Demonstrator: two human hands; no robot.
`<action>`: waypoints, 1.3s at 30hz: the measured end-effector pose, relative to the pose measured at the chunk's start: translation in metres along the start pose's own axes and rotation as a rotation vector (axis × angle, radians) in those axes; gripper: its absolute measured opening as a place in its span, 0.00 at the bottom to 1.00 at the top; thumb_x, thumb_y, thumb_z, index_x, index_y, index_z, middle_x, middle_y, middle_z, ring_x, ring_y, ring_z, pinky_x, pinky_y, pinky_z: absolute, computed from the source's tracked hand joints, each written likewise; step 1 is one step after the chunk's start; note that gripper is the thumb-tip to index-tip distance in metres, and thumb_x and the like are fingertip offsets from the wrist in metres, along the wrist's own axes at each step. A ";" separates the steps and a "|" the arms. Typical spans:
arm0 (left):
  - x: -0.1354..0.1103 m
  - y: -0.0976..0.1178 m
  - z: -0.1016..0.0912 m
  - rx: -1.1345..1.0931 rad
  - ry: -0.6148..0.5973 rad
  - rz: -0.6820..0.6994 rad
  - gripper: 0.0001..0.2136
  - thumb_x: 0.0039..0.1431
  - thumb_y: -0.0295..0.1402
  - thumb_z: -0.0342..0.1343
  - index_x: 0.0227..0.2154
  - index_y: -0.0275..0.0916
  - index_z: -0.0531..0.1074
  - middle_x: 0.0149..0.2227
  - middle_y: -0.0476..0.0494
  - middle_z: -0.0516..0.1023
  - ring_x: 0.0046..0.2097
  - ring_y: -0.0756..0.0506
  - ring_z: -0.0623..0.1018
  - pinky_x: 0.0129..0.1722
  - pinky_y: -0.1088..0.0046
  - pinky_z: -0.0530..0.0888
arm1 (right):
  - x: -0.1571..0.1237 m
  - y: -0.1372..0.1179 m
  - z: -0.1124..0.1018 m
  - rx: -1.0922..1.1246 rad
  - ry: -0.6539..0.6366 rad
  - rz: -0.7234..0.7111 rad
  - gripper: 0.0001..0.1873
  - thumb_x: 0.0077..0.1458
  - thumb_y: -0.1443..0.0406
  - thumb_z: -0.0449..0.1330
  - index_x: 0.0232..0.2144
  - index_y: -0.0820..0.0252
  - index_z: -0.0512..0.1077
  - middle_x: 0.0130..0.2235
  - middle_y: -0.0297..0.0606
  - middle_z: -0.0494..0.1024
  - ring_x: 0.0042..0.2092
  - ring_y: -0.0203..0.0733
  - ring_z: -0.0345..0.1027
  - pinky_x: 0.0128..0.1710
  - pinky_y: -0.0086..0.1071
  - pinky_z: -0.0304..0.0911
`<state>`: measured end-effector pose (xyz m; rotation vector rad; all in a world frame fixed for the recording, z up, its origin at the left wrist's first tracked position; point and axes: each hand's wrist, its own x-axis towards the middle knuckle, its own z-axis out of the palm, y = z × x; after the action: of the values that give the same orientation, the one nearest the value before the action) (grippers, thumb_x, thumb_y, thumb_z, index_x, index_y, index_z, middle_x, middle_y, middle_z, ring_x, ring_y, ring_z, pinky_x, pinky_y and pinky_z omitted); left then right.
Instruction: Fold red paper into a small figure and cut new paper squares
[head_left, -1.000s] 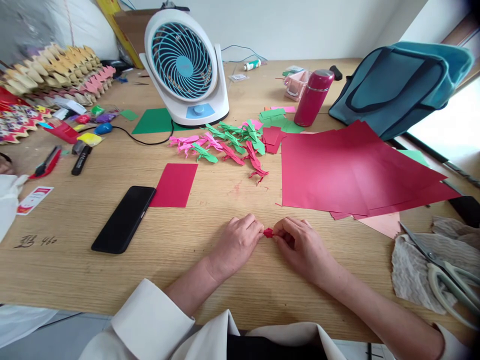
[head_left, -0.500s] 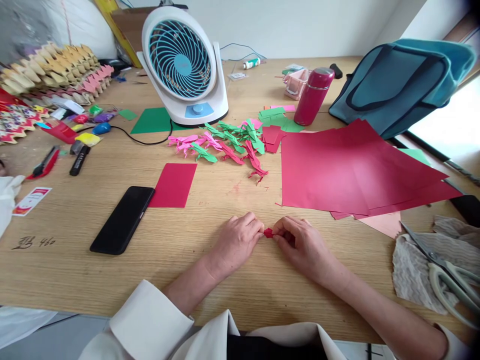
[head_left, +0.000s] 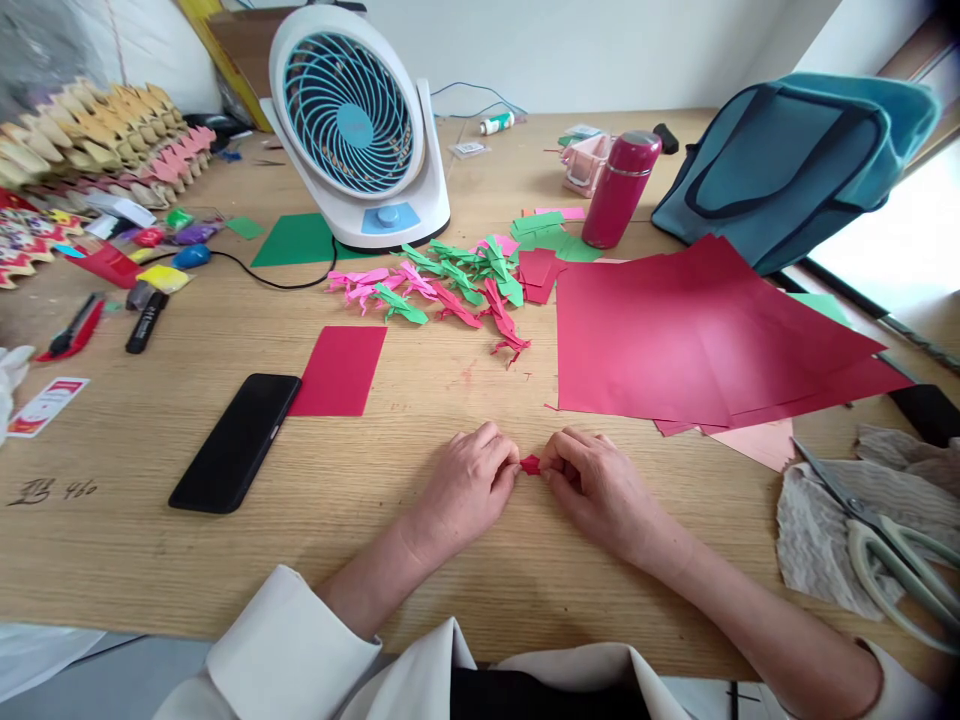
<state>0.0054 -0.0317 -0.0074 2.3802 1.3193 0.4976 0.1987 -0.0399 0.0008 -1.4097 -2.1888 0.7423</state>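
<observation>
Pinching small folded red paper (head_left: 531,464) in both grips, left hand (head_left: 469,482) and right hand (head_left: 594,487); could tear if pulled unevenly.

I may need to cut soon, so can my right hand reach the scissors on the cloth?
Probably yes: the scissors lie uncovered on the cloth, only bare table between them and the right hand, though it pinches red paper.

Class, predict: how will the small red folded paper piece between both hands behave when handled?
The small red folded paper piece is probably light: left hand and right hand pinch it with fingertips only. Its folds likely stiffen it, though hard pressure could crush them.
</observation>
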 end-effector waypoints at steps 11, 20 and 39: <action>0.000 0.001 -0.003 0.115 -0.030 -0.065 0.05 0.61 0.25 0.51 0.30 0.40 0.67 0.35 0.46 0.71 0.37 0.45 0.72 0.38 0.68 0.69 | 0.001 0.000 0.001 -0.008 0.007 -0.010 0.09 0.53 0.76 0.53 0.28 0.58 0.65 0.31 0.34 0.73 0.34 0.40 0.65 0.35 0.33 0.52; -0.016 0.004 -0.005 0.166 0.095 0.230 0.15 0.65 0.24 0.45 0.52 0.36 0.67 0.52 0.38 0.75 0.54 0.42 0.73 0.53 0.61 0.70 | 0.003 0.001 0.001 -0.018 -0.005 0.003 0.09 0.51 0.76 0.53 0.28 0.58 0.65 0.32 0.35 0.72 0.35 0.40 0.65 0.36 0.33 0.53; -0.030 0.005 0.001 0.404 -0.119 0.349 0.21 0.69 0.33 0.44 0.63 0.33 0.58 0.65 0.40 0.62 0.65 0.41 0.63 0.62 0.58 0.63 | -0.001 0.007 -0.009 -0.004 -0.047 0.038 0.07 0.53 0.75 0.54 0.28 0.59 0.66 0.30 0.34 0.70 0.30 0.36 0.61 0.30 0.29 0.51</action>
<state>-0.0057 -0.0600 -0.0094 2.9450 1.0315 0.1846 0.2096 -0.0368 0.0029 -1.4538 -2.2060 0.7923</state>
